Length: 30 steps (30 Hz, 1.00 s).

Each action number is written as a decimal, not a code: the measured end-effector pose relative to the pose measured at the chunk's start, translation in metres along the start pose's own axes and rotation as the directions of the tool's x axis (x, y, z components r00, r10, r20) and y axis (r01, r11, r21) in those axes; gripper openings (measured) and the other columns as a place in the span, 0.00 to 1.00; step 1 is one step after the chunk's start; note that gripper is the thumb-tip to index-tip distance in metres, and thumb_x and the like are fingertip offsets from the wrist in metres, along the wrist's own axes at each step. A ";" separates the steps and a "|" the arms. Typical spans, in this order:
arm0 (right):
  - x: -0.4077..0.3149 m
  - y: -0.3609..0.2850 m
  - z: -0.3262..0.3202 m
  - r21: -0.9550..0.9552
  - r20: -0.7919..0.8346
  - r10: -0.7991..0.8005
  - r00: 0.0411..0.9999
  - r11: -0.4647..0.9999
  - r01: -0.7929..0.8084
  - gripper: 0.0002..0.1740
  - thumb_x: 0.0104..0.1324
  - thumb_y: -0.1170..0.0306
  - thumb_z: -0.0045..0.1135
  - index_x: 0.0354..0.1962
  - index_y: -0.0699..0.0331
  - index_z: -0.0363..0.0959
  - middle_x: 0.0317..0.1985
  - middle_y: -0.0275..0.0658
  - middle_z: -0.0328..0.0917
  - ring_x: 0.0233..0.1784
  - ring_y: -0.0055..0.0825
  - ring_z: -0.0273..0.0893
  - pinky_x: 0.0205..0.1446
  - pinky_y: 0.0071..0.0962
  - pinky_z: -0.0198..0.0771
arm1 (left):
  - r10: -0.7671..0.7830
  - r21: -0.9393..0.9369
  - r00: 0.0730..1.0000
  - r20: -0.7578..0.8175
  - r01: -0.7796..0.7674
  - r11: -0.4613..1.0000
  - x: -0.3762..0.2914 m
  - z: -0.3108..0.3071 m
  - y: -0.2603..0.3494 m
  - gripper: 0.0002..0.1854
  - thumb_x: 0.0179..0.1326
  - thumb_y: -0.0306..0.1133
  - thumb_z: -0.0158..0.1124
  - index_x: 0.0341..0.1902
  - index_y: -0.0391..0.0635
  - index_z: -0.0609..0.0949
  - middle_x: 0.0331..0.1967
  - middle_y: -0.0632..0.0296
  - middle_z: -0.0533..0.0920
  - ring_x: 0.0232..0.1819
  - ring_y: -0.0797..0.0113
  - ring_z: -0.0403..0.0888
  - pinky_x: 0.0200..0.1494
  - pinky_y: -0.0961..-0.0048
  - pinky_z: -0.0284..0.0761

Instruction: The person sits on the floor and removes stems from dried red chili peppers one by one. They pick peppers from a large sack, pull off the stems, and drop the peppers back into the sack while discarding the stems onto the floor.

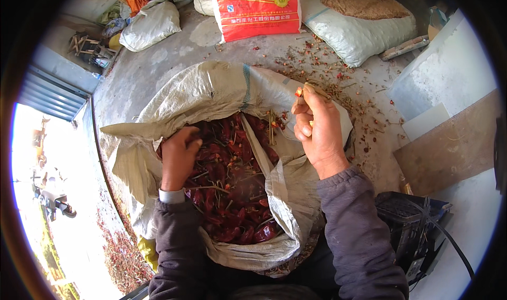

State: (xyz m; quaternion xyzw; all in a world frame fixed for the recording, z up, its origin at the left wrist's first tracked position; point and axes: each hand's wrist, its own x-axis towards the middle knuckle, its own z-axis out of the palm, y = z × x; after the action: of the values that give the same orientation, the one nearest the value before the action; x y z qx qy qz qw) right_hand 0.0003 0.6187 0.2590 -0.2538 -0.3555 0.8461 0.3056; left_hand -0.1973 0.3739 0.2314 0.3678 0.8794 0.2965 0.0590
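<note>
A large white woven sack [206,86] lies with its mouth rolled back, full of dark red dried chili peppers [225,173] with stems among them. My left hand [180,155] reaches over the left side of the opening, its fingers bent down at the peppers; whether it grips one cannot be told. Raised above the sack's right rim, my right hand [317,121] has its fingers curled around pepper stem caps [299,92], one with a red-orange end showing at the fingertips. A bunch of stems [272,127] lies on the sack's inner fold between the hands.
Loose stems and caps [368,117] litter the concrete floor at right. Behind stand a red printed sack [259,18] and a stuffed white sack [356,34]. A black plastic crate [408,220] is by my right forearm. More peppers [122,256] lie outside the doorway at lower left.
</note>
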 end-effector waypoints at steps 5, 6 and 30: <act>0.010 -0.016 -0.009 0.034 -0.150 -0.027 0.988 0.999 0.033 0.15 0.76 0.61 0.58 0.50 0.64 0.73 0.39 0.40 0.82 0.18 0.10 0.60 0.20 0.17 0.60 | 0.075 0.573 0.993 0.090 -0.114 0.811 0.004 0.026 -0.016 0.13 0.54 0.26 0.62 0.43 0.48 0.87 0.33 0.48 0.86 0.39 0.45 0.85 0.39 0.51 0.80; 0.013 -0.020 -0.012 0.066 -0.213 -0.035 0.976 0.997 0.050 0.18 0.76 0.61 0.59 0.53 0.66 0.73 0.41 0.42 0.83 0.19 0.09 0.61 0.20 0.17 0.61 | 0.076 0.606 0.990 0.118 -0.132 0.784 0.007 0.029 -0.017 0.11 0.54 0.27 0.62 0.41 0.47 0.87 0.33 0.48 0.85 0.39 0.45 0.85 0.39 0.51 0.80; -0.016 0.044 0.014 -0.747 0.294 0.058 0.954 0.637 0.191 0.16 0.70 0.63 0.59 0.39 0.70 0.81 0.32 0.45 0.87 0.36 0.35 0.86 0.44 0.34 0.77 | 0.074 0.679 0.990 0.119 -0.135 0.721 0.015 0.052 -0.032 0.06 0.53 0.28 0.64 0.33 0.48 0.87 0.35 0.53 0.85 0.37 0.50 0.86 0.37 0.53 0.82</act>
State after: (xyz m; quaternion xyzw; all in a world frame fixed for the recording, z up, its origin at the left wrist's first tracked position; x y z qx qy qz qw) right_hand -0.0126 0.5769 0.2377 -0.2188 -0.7309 0.6301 0.1444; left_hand -0.2114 0.3909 0.1727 0.4246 0.9012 -0.0618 -0.0610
